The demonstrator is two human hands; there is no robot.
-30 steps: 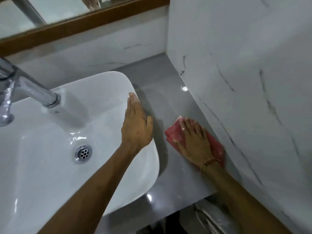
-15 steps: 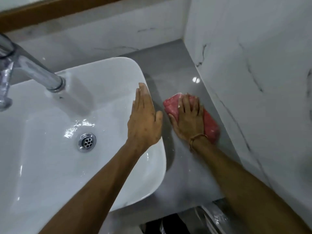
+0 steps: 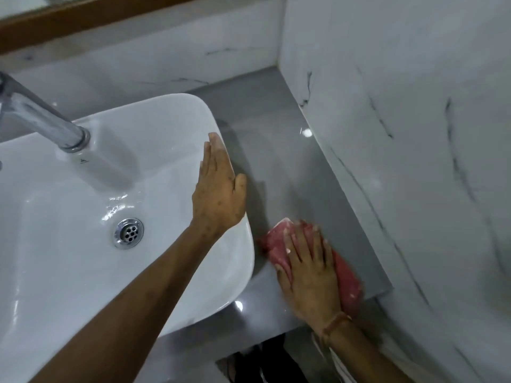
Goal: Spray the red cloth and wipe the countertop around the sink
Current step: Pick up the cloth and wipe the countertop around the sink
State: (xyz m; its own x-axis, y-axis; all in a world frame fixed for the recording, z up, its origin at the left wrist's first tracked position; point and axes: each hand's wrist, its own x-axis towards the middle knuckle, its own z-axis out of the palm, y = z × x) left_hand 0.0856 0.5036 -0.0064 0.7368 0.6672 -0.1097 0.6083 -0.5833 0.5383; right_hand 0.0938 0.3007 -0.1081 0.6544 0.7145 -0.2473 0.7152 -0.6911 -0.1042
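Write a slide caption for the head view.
Right hand wipes grey countertop with red cloth.

- The single camera sits on my head, looking forward and steeply down, close over the white ceramic basin (image 3: 83,244).
- The basin fills the frame from 7 to 10 o'clock; the glossy grey countertop (image 3: 276,150) runs from 12 to 5.
- A white marble-veined wall (image 3: 401,134) closes off 1 to 4 o'clock.
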